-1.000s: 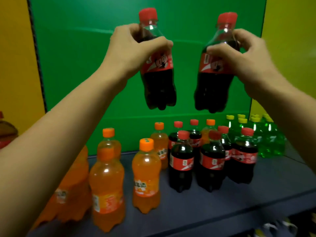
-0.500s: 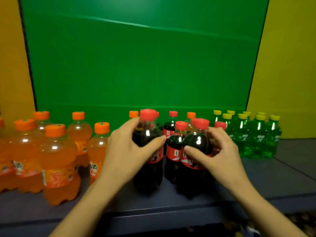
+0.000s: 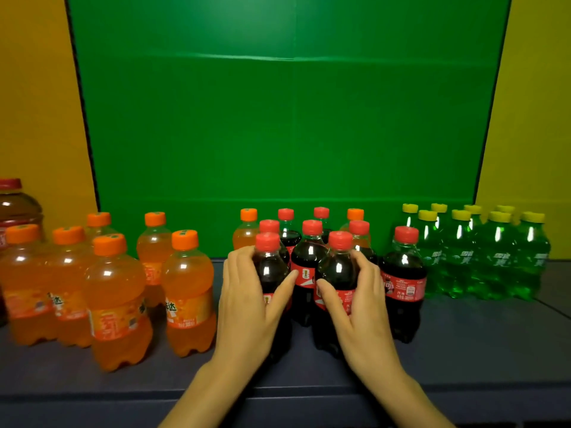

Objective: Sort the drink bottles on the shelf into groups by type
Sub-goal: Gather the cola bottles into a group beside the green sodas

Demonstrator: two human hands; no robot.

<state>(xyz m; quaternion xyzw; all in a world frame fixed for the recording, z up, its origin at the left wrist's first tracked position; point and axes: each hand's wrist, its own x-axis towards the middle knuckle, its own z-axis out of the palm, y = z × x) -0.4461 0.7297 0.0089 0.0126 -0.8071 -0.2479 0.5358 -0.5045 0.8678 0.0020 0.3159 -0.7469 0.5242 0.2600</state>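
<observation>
Left cola bottle (image 3: 268, 270) & right cola bottle (image 3: 338, 270), airborne 1 s ago, now down on shelf (image 3: 463, 350) w/ colas; left hand (image 3: 247, 304), right hand (image 3: 363, 304) still grip them. 2 orange strays (image 3: 247, 234) remain far back.

Big brown bottle (image 3: 17, 211) partly off-frame left.

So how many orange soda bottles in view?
8 orange soda bottles: six grouped at the shelf's left; two behind the cola bottles, one back left, one back right. More may be hidden.
</observation>
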